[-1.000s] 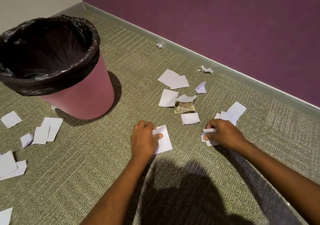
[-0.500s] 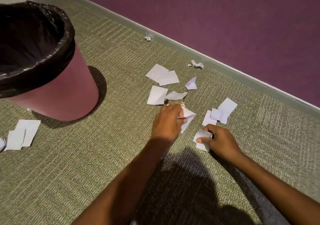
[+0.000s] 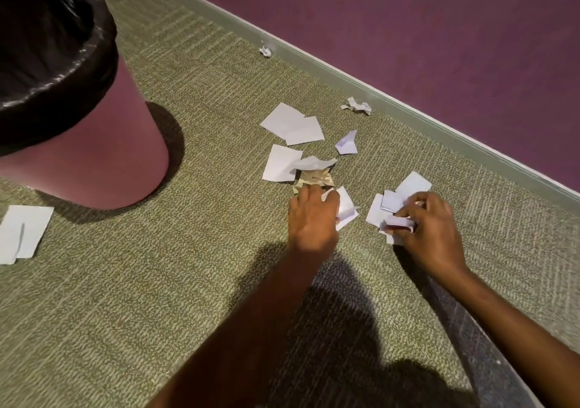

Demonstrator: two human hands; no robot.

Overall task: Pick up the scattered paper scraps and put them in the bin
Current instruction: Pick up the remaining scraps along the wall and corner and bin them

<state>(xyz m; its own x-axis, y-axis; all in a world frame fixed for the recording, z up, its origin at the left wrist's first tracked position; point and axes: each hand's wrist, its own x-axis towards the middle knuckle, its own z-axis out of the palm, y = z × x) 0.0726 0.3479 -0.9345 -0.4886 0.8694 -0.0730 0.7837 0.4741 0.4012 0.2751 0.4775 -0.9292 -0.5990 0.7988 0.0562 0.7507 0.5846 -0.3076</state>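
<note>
The bin stands on the carpet at the far left, with two overlapping scraps lying just before it at the left edge. To its right, a cluster of flat scraps lies between the bin and the baseboard, with two crumpled bits close against the baseboard. Before that cluster, the left hand rests on a folded scrap, and the right hand, just to its right, sits on a small pile of scraps.

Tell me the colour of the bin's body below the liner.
Pink, under a black liner; the bin shows clearly in the head view.
</note>
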